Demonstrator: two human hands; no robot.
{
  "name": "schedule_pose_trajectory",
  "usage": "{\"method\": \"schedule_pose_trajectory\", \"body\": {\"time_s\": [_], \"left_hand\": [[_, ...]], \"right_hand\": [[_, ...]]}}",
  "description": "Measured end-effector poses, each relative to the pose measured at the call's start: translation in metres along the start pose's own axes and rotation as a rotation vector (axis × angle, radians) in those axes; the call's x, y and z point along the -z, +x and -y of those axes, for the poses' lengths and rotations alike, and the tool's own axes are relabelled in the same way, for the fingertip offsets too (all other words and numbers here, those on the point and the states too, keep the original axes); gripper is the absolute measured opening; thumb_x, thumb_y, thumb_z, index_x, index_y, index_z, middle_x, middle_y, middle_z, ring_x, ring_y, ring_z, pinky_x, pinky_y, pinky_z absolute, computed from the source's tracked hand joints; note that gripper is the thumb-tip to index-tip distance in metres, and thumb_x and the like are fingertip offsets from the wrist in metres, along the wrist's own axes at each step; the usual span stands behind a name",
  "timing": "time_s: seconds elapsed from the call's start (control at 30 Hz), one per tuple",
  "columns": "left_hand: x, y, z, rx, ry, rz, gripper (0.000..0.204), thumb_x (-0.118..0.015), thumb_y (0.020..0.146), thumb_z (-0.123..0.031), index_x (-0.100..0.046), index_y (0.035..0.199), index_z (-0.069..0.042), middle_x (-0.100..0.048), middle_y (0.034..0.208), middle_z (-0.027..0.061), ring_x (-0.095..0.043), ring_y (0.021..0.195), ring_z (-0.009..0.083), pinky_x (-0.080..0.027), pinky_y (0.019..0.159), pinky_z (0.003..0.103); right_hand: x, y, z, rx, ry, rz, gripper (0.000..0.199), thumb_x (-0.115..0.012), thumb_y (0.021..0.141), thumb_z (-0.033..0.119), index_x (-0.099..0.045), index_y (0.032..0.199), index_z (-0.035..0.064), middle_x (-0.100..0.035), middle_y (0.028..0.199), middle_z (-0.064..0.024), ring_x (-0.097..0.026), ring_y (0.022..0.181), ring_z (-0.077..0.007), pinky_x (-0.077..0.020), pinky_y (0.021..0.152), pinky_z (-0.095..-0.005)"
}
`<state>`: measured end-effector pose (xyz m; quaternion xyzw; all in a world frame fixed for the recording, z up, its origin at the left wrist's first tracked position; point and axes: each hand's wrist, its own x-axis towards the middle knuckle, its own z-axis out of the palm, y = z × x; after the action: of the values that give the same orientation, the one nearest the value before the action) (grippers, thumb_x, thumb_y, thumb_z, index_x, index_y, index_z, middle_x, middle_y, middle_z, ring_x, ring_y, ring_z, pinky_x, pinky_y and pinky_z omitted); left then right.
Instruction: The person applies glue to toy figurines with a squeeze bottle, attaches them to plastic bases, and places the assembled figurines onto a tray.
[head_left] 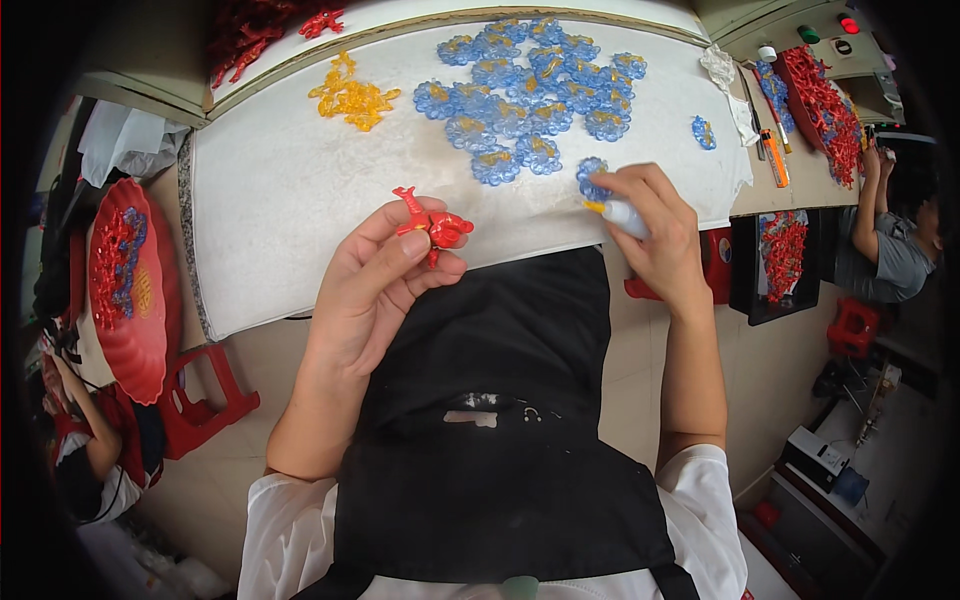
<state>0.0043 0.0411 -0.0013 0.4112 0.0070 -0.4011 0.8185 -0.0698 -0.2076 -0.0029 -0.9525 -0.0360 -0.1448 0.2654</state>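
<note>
Between the thumb and fingers of my left hand (385,265) is a small glossy red plastic figure (437,226), held just above the near edge of the white-covered table (270,200). My right hand (655,235) grips a small whitish squeeze bottle (624,218) with a yellow tip pointing left. Right at its fingertips sits a translucent blue flower-shaped piece (591,172); whether the fingers touch it I cannot tell. Beyond both hands lies a group of similar blue flower pieces (535,95) with yellow bits on them. A heap of yellow plastic pieces (350,95) lies farther left.
One blue piece (704,132) lies apart on the right, near an orange-handled cutter (773,158). A red scalloped tray (140,340) of parts stands at the left, a black bin (745,290) at the right. Other people sit on both sides, by red stools (215,400).
</note>
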Motion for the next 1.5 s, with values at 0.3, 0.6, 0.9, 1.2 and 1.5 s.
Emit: {"method": "schedule_pose_trajectory", "body": {"time_s": [0.3,0.6,0.9,1.2,1.5], "left_hand": [[-0.010,0.007,0.005,0.054,0.032,0.029,0.029,-0.050,0.082,-0.012,-0.046,0.108,0.002,-0.056,0.093,0.0147,-0.060,0.073,0.0150,-0.050,0.071,0.027],[-0.017,0.009,0.012,0.122,0.044,0.081,0.027,-0.050,0.082,-0.009,-0.047,0.106,0.002,-0.057,0.093,0.0144,-0.061,0.074,0.0168,-0.050,0.070,0.027],[-0.026,0.006,0.017,0.194,0.023,0.177,0.026,-0.051,0.082,-0.009,-0.048,0.106,0.001,-0.058,0.092,0.0135,-0.061,0.074,0.0166,-0.050,0.068,0.026],[-0.029,-0.001,0.018,0.255,0.039,0.235,0.025,-0.054,0.080,-0.007,-0.049,0.103,0.001,-0.058,0.091,0.0119,-0.061,0.070,0.0156,-0.050,0.065,0.025],[-0.030,-0.002,0.018,0.258,0.038,0.258,0.022,-0.056,0.079,-0.008,-0.051,0.099,0.002,-0.059,0.088,0.0101,-0.061,0.068,0.0148,-0.051,0.063,0.024]], "right_hand": [[-0.008,-0.032,-0.004,0.135,-0.154,-0.119,0.036,-0.064,0.055,-0.001,-0.060,0.091,0.0054,-0.058,0.094,-0.0079,-0.057,0.067,-0.0196,-0.0452,0.056,-0.0277],[-0.015,-0.041,0.012,0.021,0.143,-0.272,0.026,-0.063,0.062,-0.004,-0.059,0.086,0.0029,-0.061,0.091,-0.0119,-0.058,0.068,-0.0197,-0.0455,0.057,-0.0253],[-0.005,-0.044,0.039,0.030,0.543,-0.253,0.023,-0.063,0.064,-0.007,-0.057,0.085,-0.0007,-0.061,0.088,-0.0156,-0.060,0.075,-0.0243,-0.0478,0.064,-0.0292],[0.004,-0.032,0.053,0.110,0.623,-0.158,0.022,-0.067,0.064,-0.001,-0.058,0.085,-0.0014,-0.062,0.084,-0.0158,-0.061,0.071,-0.0230,-0.0441,0.054,-0.0261],[0.004,-0.028,0.054,0.212,0.534,-0.142,0.023,-0.068,0.062,0.001,-0.060,0.083,-0.0001,-0.062,0.081,-0.0148,-0.061,0.066,-0.0213,-0.0434,0.052,-0.0254]]}}
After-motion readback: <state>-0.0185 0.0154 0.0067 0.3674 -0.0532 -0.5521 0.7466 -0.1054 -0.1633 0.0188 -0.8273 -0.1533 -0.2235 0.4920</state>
